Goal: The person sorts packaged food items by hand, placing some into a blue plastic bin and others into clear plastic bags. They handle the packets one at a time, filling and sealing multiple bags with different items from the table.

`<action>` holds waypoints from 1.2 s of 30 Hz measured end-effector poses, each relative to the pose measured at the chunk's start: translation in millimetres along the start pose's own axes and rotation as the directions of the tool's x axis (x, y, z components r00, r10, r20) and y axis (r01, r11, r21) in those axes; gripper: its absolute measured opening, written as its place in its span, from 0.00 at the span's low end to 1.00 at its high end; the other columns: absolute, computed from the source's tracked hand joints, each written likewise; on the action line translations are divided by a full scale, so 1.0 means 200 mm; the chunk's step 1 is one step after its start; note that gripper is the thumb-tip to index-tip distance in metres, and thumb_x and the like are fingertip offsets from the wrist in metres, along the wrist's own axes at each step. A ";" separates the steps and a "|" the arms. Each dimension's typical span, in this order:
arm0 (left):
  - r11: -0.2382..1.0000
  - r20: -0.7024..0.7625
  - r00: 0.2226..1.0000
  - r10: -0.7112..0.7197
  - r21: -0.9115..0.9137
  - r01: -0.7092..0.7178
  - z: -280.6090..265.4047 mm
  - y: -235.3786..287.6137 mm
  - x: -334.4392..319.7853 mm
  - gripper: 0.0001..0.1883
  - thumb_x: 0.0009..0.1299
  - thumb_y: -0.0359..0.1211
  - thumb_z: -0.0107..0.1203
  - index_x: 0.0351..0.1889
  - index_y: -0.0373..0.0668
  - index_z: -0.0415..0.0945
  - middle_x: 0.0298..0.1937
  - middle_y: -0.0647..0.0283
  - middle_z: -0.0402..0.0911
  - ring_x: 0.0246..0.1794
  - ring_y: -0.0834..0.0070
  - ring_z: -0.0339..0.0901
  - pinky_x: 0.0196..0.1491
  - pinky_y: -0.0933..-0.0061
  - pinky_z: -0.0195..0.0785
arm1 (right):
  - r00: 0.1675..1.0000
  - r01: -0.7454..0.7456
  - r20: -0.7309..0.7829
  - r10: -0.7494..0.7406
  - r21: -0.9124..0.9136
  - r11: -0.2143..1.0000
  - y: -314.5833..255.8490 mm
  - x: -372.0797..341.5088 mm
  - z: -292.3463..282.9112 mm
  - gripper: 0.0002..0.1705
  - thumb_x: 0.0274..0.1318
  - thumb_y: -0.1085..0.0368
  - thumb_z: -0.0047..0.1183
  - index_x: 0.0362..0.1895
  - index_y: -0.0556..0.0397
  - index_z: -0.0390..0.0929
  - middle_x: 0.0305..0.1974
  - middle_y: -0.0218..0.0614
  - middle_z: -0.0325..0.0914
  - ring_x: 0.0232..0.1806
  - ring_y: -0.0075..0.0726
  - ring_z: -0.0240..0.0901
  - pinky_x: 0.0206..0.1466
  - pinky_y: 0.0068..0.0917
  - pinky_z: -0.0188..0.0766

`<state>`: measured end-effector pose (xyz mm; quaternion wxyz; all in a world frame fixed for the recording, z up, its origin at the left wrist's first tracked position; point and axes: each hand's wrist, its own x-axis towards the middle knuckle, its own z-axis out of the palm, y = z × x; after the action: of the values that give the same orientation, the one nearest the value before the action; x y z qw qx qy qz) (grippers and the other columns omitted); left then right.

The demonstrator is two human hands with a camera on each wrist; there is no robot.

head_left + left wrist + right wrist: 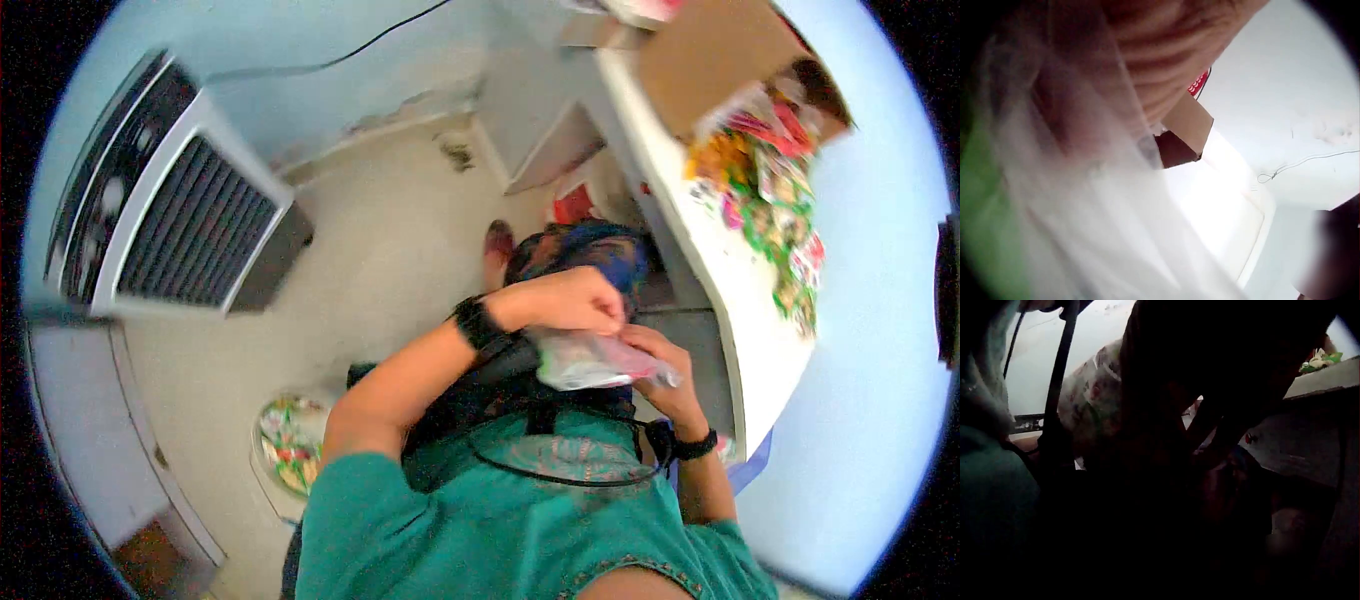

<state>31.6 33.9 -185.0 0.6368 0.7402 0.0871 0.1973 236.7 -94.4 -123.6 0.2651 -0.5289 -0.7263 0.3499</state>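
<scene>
A clear plastic bag (585, 362) with pinkish and green contents hangs between both hands, in front of the green shirt. My left hand (572, 300) bends over its upper edge with curled fingers and pinches it there. Close by, my right hand (662, 362) grips the same edge, fingertips almost meeting the left ones. In the left wrist view the bag's crinkled film (1110, 219) covers much of the picture, under the left hand (1166, 50). The right wrist view is very dark, and the right hand's fingers there are mostly shadow.
On the right, a white tabletop (775, 385) bears a cardboard box (715, 65) and a spread pile of colourful packets (770, 200). An air cooler (190, 215) stands at the left. Low on the left is a container of similar packets (292, 445). A black cable loops across the shirt.
</scene>
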 end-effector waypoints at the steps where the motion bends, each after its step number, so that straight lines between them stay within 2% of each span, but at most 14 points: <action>1: 0.999 -0.007 0.999 -0.032 -0.008 0.032 0.00 0.01 0.00 0.12 0.67 0.39 0.57 0.36 0.38 0.81 0.29 0.65 0.83 0.31 0.80 0.77 0.37 0.72 0.71 | 1.000 0.014 -0.014 -0.014 0.007 1.000 0.01 0.00 0.01 0.20 0.49 0.68 0.62 0.49 0.55 0.80 0.50 0.42 0.81 0.55 0.45 0.76 0.61 0.37 0.69; 4: 0.999 -0.047 0.998 -0.036 0.012 0.036 0.01 0.00 0.00 0.12 0.69 0.38 0.56 0.35 0.38 0.81 0.30 0.66 0.82 0.33 0.81 0.76 0.38 0.74 0.71 | 0.995 0.016 -0.096 -0.012 0.044 0.999 0.05 -0.03 0.03 0.19 0.51 0.71 0.60 0.50 0.53 0.80 0.49 0.39 0.82 0.52 0.41 0.79 0.56 0.35 0.73; 9: 0.939 -0.035 0.946 -0.322 -0.135 0.315 0.02 0.09 0.01 0.11 0.69 0.35 0.56 0.37 0.36 0.82 0.31 0.69 0.81 0.34 0.83 0.75 0.38 0.78 0.70 | 0.981 0.044 -0.191 -0.011 0.166 0.985 0.00 -0.06 -0.04 0.14 0.55 0.62 0.62 0.45 0.53 0.81 0.36 0.42 0.82 0.37 0.33 0.80 0.41 0.31 0.74; 10: 0.922 -0.033 0.931 -0.363 -0.160 0.354 0.02 0.06 0.01 0.10 0.69 0.35 0.56 0.38 0.36 0.82 0.32 0.69 0.81 0.34 0.82 0.76 0.39 0.77 0.71 | 0.989 -0.058 -0.129 0.076 0.131 0.990 0.02 -0.11 -0.08 0.15 0.55 0.63 0.60 0.46 0.53 0.80 0.38 0.43 0.84 0.38 0.35 0.82 0.42 0.32 0.76; 12: 0.932 -0.109 0.943 -0.315 -0.222 0.286 0.03 0.02 -0.02 0.11 0.69 0.33 0.56 0.42 0.36 0.81 0.33 0.68 0.82 0.34 0.79 0.77 0.38 0.76 0.72 | 0.970 -0.017 -0.230 0.073 0.237 0.971 0.01 -0.20 -0.12 0.15 0.54 0.63 0.60 0.44 0.56 0.80 0.33 0.39 0.84 0.33 0.29 0.80 0.38 0.31 0.75; 14: 0.858 -0.344 0.821 -0.457 -0.415 0.304 0.13 0.12 0.05 0.12 0.69 0.33 0.56 0.44 0.35 0.80 0.35 0.66 0.82 0.33 0.78 0.79 0.38 0.77 0.72 | 0.940 -0.031 -0.288 0.185 0.465 0.885 0.03 -0.30 -0.16 0.14 0.54 0.63 0.60 0.43 0.56 0.80 0.32 0.31 0.84 0.31 0.21 0.76 0.38 0.27 0.76; 16: 0.859 -0.140 0.866 -0.480 -0.276 0.431 0.09 0.12 0.11 0.13 0.74 0.38 0.53 0.40 0.37 0.80 0.33 0.66 0.81 0.30 0.81 0.76 0.35 0.77 0.72 | 0.899 -0.017 -0.310 0.308 0.679 0.734 0.01 -0.44 -0.22 0.14 0.56 0.62 0.60 0.44 0.56 0.82 0.35 0.24 0.83 0.34 0.17 0.74 0.40 0.24 0.75; 20: 0.873 -0.015 0.893 -0.450 -0.217 0.437 0.18 0.18 0.24 0.16 0.75 0.42 0.52 0.36 0.39 0.78 0.30 0.67 0.79 0.28 0.80 0.75 0.34 0.77 0.71 | 0.679 -0.032 -0.518 0.520 0.687 0.726 -0.06 -0.77 -0.41 0.16 0.57 0.62 0.60 0.47 0.58 0.82 0.38 0.27 0.83 0.38 0.19 0.76 0.44 0.21 0.74; 22: 0.879 -0.004 0.894 -0.449 -0.181 0.441 0.23 0.19 0.29 0.16 0.75 0.43 0.51 0.35 0.40 0.77 0.29 0.67 0.78 0.27 0.80 0.74 0.34 0.77 0.70 | 0.474 0.190 -0.651 0.593 0.733 0.653 -0.03 -0.93 -0.46 0.16 0.58 0.64 0.59 0.48 0.59 0.80 0.41 0.31 0.83 0.39 0.24 0.78 0.46 0.24 0.75; 24: 0.886 0.024 0.897 -0.441 -0.151 0.439 0.26 0.19 0.32 0.16 0.75 0.43 0.51 0.35 0.39 0.77 0.29 0.67 0.78 0.27 0.80 0.74 0.34 0.78 0.70 | 0.385 0.344 -0.755 0.531 0.651 0.677 -0.02 -1.14 -0.54 0.15 0.60 0.65 0.56 0.49 0.60 0.79 0.44 0.35 0.82 0.42 0.28 0.79 0.48 0.27 0.77; 25: 0.883 0.027 0.894 -0.447 -0.147 0.446 0.28 0.19 0.32 0.16 0.75 0.43 0.51 0.35 0.39 0.77 0.29 0.67 0.78 0.27 0.80 0.74 0.34 0.78 0.70 | 0.280 0.378 -0.785 0.553 0.620 0.688 -0.02 -1.22 -0.57 0.15 0.60 0.65 0.56 0.49 0.60 0.78 0.44 0.36 0.81 0.43 0.30 0.79 0.49 0.29 0.77; 29: 0.872 0.037 0.879 -0.475 -0.113 0.476 0.34 0.18 0.34 0.15 0.75 0.41 0.51 0.35 0.39 0.77 0.29 0.68 0.78 0.27 0.80 0.74 0.35 0.78 0.70 | -0.079 0.386 -0.796 0.601 0.531 0.754 0.13 -1.60 -0.66 0.12 0.61 0.67 0.54 0.47 0.60 0.77 0.43 0.37 0.81 0.45 0.33 0.80 0.48 0.36 0.79; 32: 0.873 0.042 0.877 -0.478 -0.089 0.480 0.35 0.16 0.35 0.15 0.76 0.39 0.50 0.36 0.37 0.78 0.29 0.67 0.79 0.27 0.80 0.75 0.35 0.78 0.70 | -0.277 0.345 -0.690 0.669 0.578 0.739 0.33 -1.87 -0.66 0.12 0.60 0.68 0.55 0.46 0.59 0.76 0.43 0.38 0.81 0.43 0.36 0.80 0.45 0.40 0.80; 36: 0.859 0.014 0.863 -0.504 -0.090 0.503 0.36 0.15 0.35 0.15 0.76 0.39 0.50 0.35 0.37 0.79 0.29 0.67 0.80 0.28 0.80 0.76 0.35 0.78 0.70 | -0.289 0.471 -0.538 0.792 0.640 0.607 0.73 -2.14 -0.56 0.13 0.59 0.69 0.55 0.48 0.59 0.75 0.43 0.40 0.80 0.44 0.40 0.80 0.47 0.42 0.80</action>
<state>120.8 -9.7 -150.2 0.6986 0.6612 0.2715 0.0313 533.4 -448.1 -176.2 0.8336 -0.5313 0.1270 0.0817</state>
